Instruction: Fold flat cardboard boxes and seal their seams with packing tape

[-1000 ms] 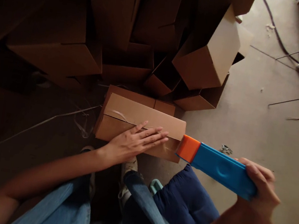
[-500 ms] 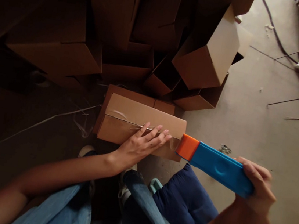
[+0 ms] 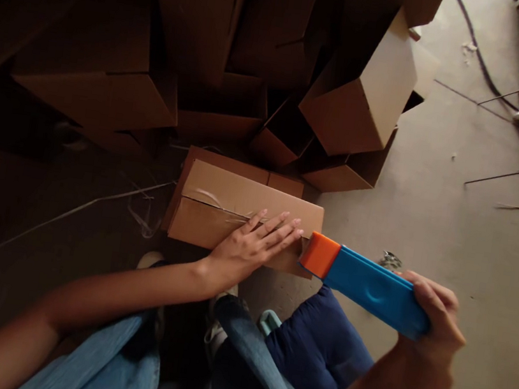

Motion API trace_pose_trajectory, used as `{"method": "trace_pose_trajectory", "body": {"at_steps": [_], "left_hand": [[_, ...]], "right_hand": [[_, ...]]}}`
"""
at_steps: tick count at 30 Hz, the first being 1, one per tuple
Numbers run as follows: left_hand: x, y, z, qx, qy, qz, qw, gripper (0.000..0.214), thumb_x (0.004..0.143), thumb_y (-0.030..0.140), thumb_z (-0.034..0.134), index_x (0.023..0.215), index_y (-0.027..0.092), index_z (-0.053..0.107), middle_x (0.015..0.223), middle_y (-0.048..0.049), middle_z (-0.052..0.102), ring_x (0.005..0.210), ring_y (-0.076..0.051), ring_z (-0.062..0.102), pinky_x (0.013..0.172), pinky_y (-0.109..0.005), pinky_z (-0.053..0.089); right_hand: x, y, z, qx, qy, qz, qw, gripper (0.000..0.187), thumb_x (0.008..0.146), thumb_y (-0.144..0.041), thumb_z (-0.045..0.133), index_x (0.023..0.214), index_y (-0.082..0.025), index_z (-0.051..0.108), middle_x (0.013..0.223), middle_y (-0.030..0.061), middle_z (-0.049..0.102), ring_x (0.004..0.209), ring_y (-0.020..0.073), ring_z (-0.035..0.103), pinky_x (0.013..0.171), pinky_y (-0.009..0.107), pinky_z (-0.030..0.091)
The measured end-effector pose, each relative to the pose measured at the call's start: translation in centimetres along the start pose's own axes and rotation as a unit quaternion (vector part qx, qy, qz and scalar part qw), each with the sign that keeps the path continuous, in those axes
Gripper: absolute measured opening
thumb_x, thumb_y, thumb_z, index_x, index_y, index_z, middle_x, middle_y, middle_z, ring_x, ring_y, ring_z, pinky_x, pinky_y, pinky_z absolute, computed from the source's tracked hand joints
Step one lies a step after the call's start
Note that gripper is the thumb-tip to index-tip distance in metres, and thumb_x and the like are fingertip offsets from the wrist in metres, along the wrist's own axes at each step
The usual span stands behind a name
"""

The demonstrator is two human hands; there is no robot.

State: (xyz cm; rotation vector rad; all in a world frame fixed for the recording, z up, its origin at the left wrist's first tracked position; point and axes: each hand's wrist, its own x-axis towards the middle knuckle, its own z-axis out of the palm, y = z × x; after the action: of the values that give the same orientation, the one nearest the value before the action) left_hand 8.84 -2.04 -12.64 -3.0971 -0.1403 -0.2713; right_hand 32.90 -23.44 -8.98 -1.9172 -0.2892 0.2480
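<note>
A closed cardboard box (image 3: 220,199) lies on the floor in front of my feet, with clear tape along its top seam. My left hand (image 3: 252,245) rests flat on the box's right part, fingers stretched out along the seam. My right hand (image 3: 435,316) grips the rear end of a blue tool with an orange head (image 3: 363,283). The orange head sits at the box's right end, close to my left fingertips.
Several empty cardboard boxes (image 3: 360,99) are stacked in a dark pile behind the taped box. Bare concrete floor (image 3: 455,209) lies to the right, with a cable and thin rods at the far right. My jeans and a dark blue cushion (image 3: 319,351) are below.
My left hand has slid to the right along the box's seam. The blue tool has moved slightly left, closer to the box's right end.
</note>
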Motion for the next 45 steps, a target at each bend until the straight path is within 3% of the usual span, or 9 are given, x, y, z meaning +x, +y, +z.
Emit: {"method": "trace_pose_trajectory", "body": {"at_steps": [7, 13, 19, 24, 28, 34, 40, 45], "left_hand": [[-0.6, -0.5, -0.3, -0.012, 0.010, -0.035, 0.999, 0.065, 0.096, 0.006, 0.038, 0.160, 0.017, 0.031, 0.166, -0.0007, 0.034, 0.151, -0.019, 0.034, 0.122, -0.038, 0.035], [-2.9, -2.5, -1.2, -0.043, -0.008, -0.060, 0.997, 0.071, 0.091, 0.001, 0.042, 0.159, 0.020, 0.031, 0.166, -0.0001, 0.033, 0.152, -0.020, 0.033, 0.122, -0.042, 0.035], [-4.8, -2.4, -1.9, -0.022, -0.007, -0.079, 0.997, 0.071, 0.089, -0.002, 0.039, 0.157, 0.020, 0.038, 0.163, 0.0006, 0.039, 0.148, -0.021, 0.039, 0.118, -0.045, 0.040], [-3.0, 0.1, -1.2, 0.048, 0.025, -0.107, 0.993, 0.056, 0.094, 0.007, 0.040, 0.150, 0.008, 0.048, 0.155, -0.0123, 0.051, 0.144, -0.030, 0.046, 0.115, -0.050, 0.043], [-1.5, 1.8, -0.5, 0.091, 0.026, -0.115, 0.989, 0.052, 0.096, 0.011, 0.038, 0.145, 0.002, 0.051, 0.151, -0.0223, 0.052, 0.143, -0.033, 0.047, 0.115, -0.053, 0.041], [-1.5, 2.3, -0.2, 0.079, 0.006, -0.116, 0.990, 0.062, 0.097, 0.020, 0.043, 0.158, 0.009, 0.035, 0.158, -0.0223, 0.043, 0.145, -0.037, 0.043, 0.113, -0.059, 0.040], [-1.7, 2.2, 0.0, 0.048, -0.004, -0.118, 0.992, 0.072, 0.095, 0.022, 0.049, 0.163, 0.019, 0.024, 0.160, -0.0223, 0.040, 0.146, -0.040, 0.040, 0.112, -0.064, 0.038], [-1.8, 1.9, 0.6, 0.049, 0.010, -0.084, 0.995, 0.067, 0.093, 0.014, 0.043, 0.159, 0.020, 0.034, 0.169, -0.0065, 0.023, 0.156, -0.033, 0.019, 0.117, -0.064, 0.033]], "right_hand": [[-0.3, -1.1, 1.6, 0.037, -0.044, -0.013, 0.998, 0.027, 0.054, -0.048, 0.079, 0.053, -0.023, 0.068, 0.052, 0.0039, 0.058, 0.047, 0.0218, 0.053, 0.045, 0.036, 0.040], [-0.9, -2.3, 4.9, 0.051, -0.064, -0.011, 0.997, 0.027, 0.052, -0.048, 0.077, 0.048, -0.023, 0.067, 0.050, 0.0032, 0.059, 0.047, 0.0216, 0.055, 0.048, 0.036, 0.043], [-1.5, -2.4, 7.4, 0.061, -0.150, -0.001, 0.987, 0.033, 0.053, -0.053, 0.079, 0.049, -0.022, 0.068, 0.052, 0.0031, 0.061, 0.050, 0.0211, 0.058, 0.050, 0.034, 0.045], [-1.6, -1.0, 7.3, 0.100, -0.180, -0.001, 0.979, 0.039, 0.062, -0.052, 0.074, 0.044, -0.022, 0.057, 0.044, -0.0002, 0.044, 0.042, 0.0157, 0.043, 0.043, 0.031, 0.036], [-1.4, 0.0, 7.0, 0.104, -0.138, 0.019, 0.985, 0.034, 0.058, -0.052, 0.072, 0.047, -0.022, 0.061, 0.046, 0.0015, 0.049, 0.044, 0.0181, 0.046, 0.045, 0.033, 0.038], [-0.9, 0.5, 6.3, 0.116, -0.090, 0.027, 0.989, 0.029, 0.050, -0.051, 0.074, 0.050, -0.023, 0.067, 0.049, 0.0026, 0.057, 0.048, 0.0219, 0.055, 0.051, 0.038, 0.047], [-0.8, 0.6, 5.3, 0.109, -0.132, 0.010, 0.985, 0.033, 0.056, -0.052, 0.074, 0.047, -0.022, 0.064, 0.045, 0.0020, 0.050, 0.044, 0.0199, 0.050, 0.049, 0.037, 0.044], [-0.8, 0.7, 5.1, 0.105, -0.164, 0.007, 0.981, 0.037, 0.061, -0.054, 0.073, 0.049, -0.021, 0.064, 0.045, 0.0023, 0.046, 0.044, 0.0183, 0.046, 0.045, 0.034, 0.036]]}}
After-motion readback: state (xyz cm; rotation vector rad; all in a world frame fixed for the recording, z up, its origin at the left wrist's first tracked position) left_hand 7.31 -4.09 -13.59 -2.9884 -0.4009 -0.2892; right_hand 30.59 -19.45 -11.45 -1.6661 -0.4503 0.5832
